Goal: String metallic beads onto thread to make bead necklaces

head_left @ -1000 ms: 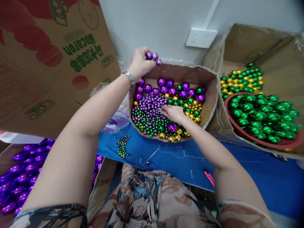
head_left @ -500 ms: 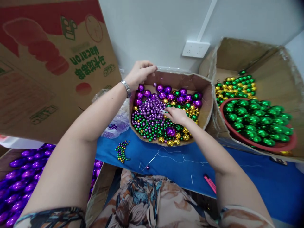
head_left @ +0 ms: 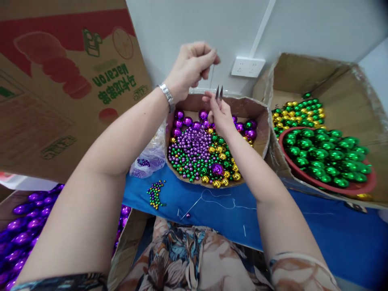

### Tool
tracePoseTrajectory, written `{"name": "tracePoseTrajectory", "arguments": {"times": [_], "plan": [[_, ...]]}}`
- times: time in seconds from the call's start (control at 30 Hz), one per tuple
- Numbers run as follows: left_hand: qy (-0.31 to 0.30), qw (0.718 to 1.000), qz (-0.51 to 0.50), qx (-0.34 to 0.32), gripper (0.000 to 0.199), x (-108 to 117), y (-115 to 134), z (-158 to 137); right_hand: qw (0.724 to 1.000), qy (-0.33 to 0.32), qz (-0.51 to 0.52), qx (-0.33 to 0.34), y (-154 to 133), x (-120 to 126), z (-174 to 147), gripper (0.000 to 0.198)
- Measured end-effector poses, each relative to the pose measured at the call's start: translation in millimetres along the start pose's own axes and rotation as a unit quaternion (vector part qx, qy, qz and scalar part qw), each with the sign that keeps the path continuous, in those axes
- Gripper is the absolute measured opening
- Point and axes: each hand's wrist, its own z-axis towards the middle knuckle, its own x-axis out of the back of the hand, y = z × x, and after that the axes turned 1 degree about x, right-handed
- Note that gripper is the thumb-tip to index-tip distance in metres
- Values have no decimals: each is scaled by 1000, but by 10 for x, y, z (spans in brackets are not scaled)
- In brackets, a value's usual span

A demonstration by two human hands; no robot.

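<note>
My left hand (head_left: 190,66) is raised above the back rim of a cardboard tray (head_left: 260,125), fingers pinched on a thin thread (head_left: 212,79) that hangs down. Just below it, my right hand (head_left: 216,113) holds a pair of metal needles (head_left: 219,92) with their tips pointing up beside the thread. The tray holds small purple beads (head_left: 194,139), green beads (head_left: 188,161), gold beads (head_left: 224,180) and larger purple balls (head_left: 242,126).
A red bowl (head_left: 363,186) of large green balls (head_left: 327,157) sits in an open carton at right, with gold and green balls (head_left: 300,111) behind it. A box of purple balls (head_left: 24,230) lies low left. A short bead string (head_left: 155,193), loose thread (head_left: 224,202) lie on blue cloth.
My left hand dropped to the tray's back edge with the purple balls, then rose holding only thread. My right hand lifted out of the beads, bringing the needles up to the thread.
</note>
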Motion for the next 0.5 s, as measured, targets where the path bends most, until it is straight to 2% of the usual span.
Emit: {"name": "tracePoseTrajectory", "arguments": {"times": [0.07,0.13,0.2,0.27,0.33,0.4,0.43,0.5], "plan": [[13,999,7,-32,27,-12,162,118,997,11,71,5,-89,-124,81,67],[52,998,12,-45,22,25,324,248,995,-4,97,11,-144,-203,111,63],[94,995,8,-24,20,110,435,354,993,6,115,4,-195,-198,142,58],[124,992,-17,6,24,210,445,404,990,29,136,-13,-297,-106,213,48],[140,987,-73,-11,23,272,325,375,987,52,149,-32,-492,39,330,37],[159,974,-154,-49,21,248,93,264,986,59,154,-28,-771,180,471,32],[165,966,-191,-49,28,198,-51,183,987,49,154,-15,-924,233,544,32],[135,964,-225,34,38,40,-355,-8,987,43,151,26,-1208,294,696,32]]}}
